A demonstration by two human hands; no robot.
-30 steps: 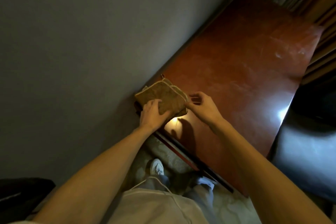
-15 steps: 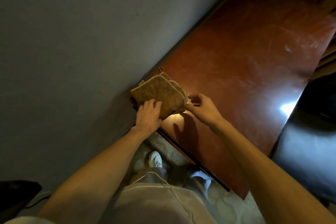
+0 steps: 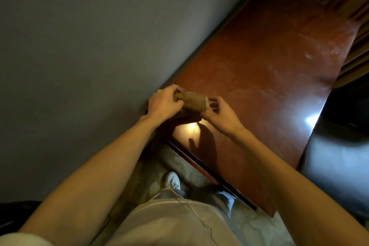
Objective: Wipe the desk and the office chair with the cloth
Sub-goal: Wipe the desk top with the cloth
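Grey wall [image 3: 79,46]: runs along the desk's left long edge and fills the view on that side. Desk [image 3: 269,70]: reddish-brown glossy top, set diagonally, with pale smears over its far half. Office chair [image 3: 337,168]: dark and shiny, against the desk's right long edge; only part of it is in view and its details are too dark to make out. Patterned carpet [image 3: 179,164]: below the desk's near short edge, where the person stands in light trousers [image 3: 169,223]. Both bare forearms reach toward the desk's near-left corner. Left hand [image 3: 164,104]: at that corner, next to the wall, fingers curled round the left end of the cloth. Right hand [image 3: 221,115]: over the desk just inward of the same corner, thumb and fingertips closed on the cloth's right, pale-trimmed edge, other fingers loosely bent. Cloth [image 3: 194,102]: brown, bunched into a short roll and held between the two hands above the desk's near-left corner. Whether its underside touches the desk top, I cannot tell. White shoe [image 3: 172,180]: on the carpet just short of the desk's near edge. Two glare spots on the desk: one right below the hands [image 3: 191,126], one at the chair-side edge [image 3: 311,120].
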